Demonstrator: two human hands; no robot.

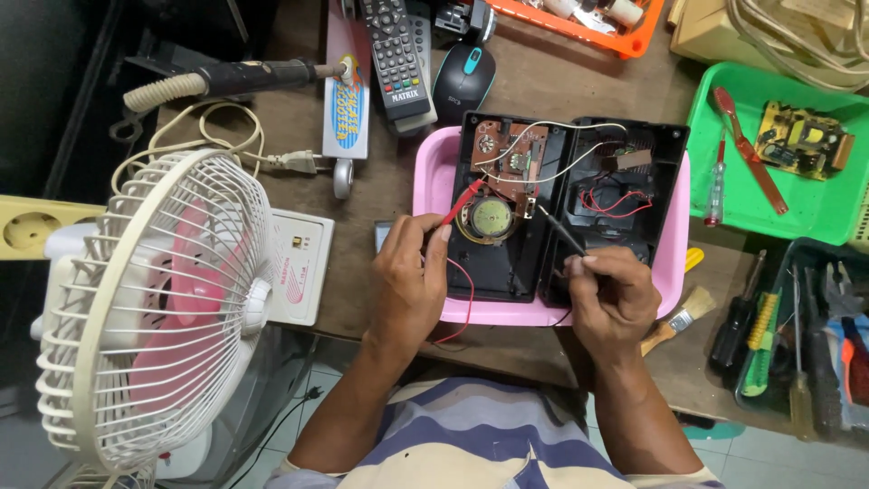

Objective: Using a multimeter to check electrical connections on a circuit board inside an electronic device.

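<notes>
— While the opened black radio case (579,195) lies spread in the pink tray (433,172) at the middle of the desk (362,195), where do the two probes sit?

— The left hand (409,276) is closed around a red test probe (462,203), its tip slanting up toward the brown circuit board (505,154), just above the round speaker (491,217). The right hand (611,294) pinches a black test probe (561,231) between thumb and fingers, tip reaching the inner edge of the board near the hinge line of the two case halves.

— How should the touch be made well?

— I judge the tips want to rest steady on bare metal only, each on one solder point, without bridging neighbours. Resting the wrists on the tray rim would help keep them still. The thin white wires (552,149) and red wires (615,201) crossing the case lie close by, so they are best left untugged.

— And around it?

— A remote control (396,50) and a computer mouse (463,77) lie just beyond the tray. To the right, a green tray (715,136) holds a small circuit board (801,140), a red-handled tool and a screwdriver; below it a dark bin holds more screwdrivers (751,312). A paintbrush (679,319) lies beside the right hand. To the left stands a white desk fan (154,308) with pink blades, with a soldering tool (235,80) behind it.
</notes>
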